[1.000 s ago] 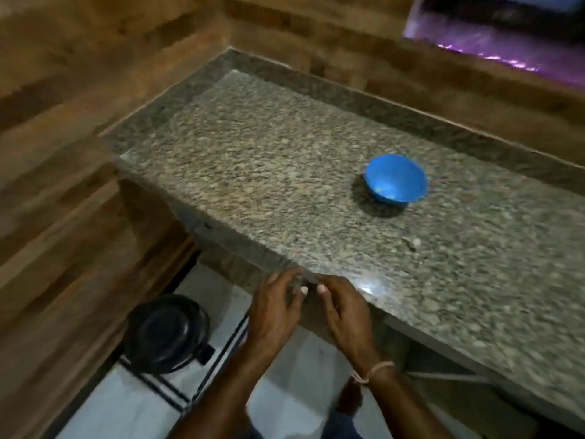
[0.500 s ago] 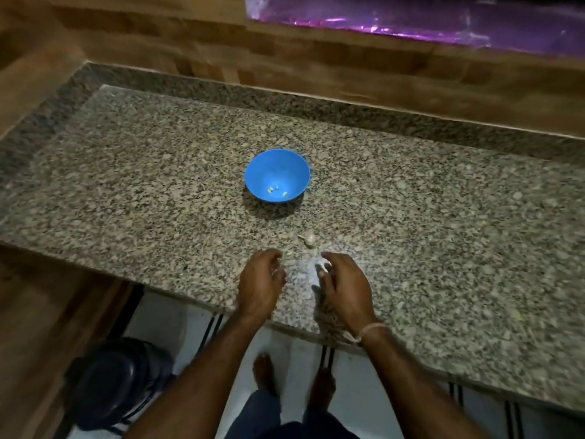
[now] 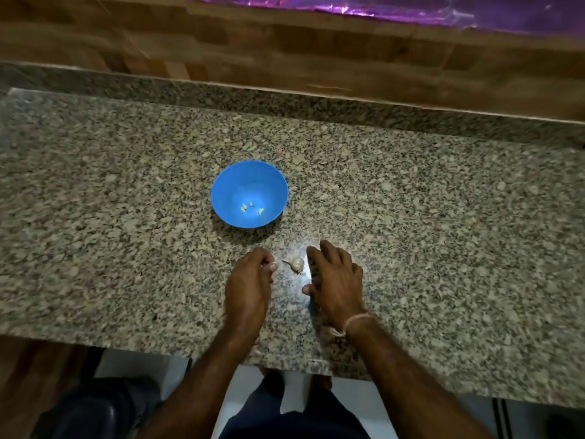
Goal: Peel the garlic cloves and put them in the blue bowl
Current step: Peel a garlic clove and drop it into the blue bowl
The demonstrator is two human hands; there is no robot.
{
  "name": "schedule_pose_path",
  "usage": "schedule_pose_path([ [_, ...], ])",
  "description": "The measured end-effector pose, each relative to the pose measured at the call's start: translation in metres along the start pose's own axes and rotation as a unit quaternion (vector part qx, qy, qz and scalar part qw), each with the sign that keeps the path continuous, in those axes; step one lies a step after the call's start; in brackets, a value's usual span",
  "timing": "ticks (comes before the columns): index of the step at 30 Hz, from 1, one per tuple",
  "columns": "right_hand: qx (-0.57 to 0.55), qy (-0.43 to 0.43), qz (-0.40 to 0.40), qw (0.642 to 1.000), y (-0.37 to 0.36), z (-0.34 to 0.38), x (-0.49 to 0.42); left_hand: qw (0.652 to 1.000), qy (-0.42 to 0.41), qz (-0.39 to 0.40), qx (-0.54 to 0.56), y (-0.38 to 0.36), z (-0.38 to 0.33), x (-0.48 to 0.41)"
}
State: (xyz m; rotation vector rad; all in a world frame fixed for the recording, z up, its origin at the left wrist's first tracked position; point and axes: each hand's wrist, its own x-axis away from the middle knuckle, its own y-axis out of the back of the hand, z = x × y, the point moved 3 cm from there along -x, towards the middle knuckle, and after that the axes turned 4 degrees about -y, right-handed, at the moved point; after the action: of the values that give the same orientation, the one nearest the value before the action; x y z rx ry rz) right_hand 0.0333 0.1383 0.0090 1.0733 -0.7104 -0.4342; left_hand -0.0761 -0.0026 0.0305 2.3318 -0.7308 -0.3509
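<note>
The blue bowl [image 3: 249, 179] stands on the granite counter [image 3: 443, 248] with a few peeled cloves [image 3: 251, 209] lying in its bottom. Just in front of it a small garlic bulb [image 3: 296, 263] lies on the stone between my hands. My left hand [image 3: 250, 283] is to the bulb's left, fingers curled, pinching a small pale garlic piece at its fingertips. My right hand [image 3: 335, 277] hovers to the bulb's right with fingers spread and relaxed, holding nothing and not touching the bulb.
A wooden wall [image 3: 285, 42] runs behind the counter, with a purple-lit strip [image 3: 411, 11] above it. The counter's front edge [image 3: 158, 350] is near my forearms. A dark round bin [image 3: 95, 410] sits on the floor at lower left.
Both hands have moved from the counter's front edge forward over the stone and parted, now flanking the garlic bulb. My view has swung from the left end to face the bowl.
</note>
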Motion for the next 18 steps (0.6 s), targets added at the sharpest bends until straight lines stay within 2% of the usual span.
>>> schedule_pose_path([
  [5,-0.007,-0.044,-0.005,0.999,0.001,0.012,-0.004,0.993,-0.055,-0.085,-0.063,0.036,-0.014,-0.071],
  [10,-0.024,-0.059,-0.016,0.998,0.003,0.014,-0.002,0.987,-0.054,-0.046,-0.142,0.035,0.001,-0.116],
  [13,-0.028,-0.062,-0.019,0.997,0.003,0.013,-0.004,0.978,-0.113,-0.071,-0.162,0.033,-0.007,-0.100],
  [15,-0.029,-0.059,-0.024,0.997,0.002,0.011,-0.005,0.978,-0.175,-0.016,-0.108,0.017,-0.016,-0.070],
  [18,-0.032,-0.048,-0.032,0.998,-0.001,0.007,-0.006,0.973,-0.186,0.125,-0.064,-0.027,-0.013,-0.032],
])
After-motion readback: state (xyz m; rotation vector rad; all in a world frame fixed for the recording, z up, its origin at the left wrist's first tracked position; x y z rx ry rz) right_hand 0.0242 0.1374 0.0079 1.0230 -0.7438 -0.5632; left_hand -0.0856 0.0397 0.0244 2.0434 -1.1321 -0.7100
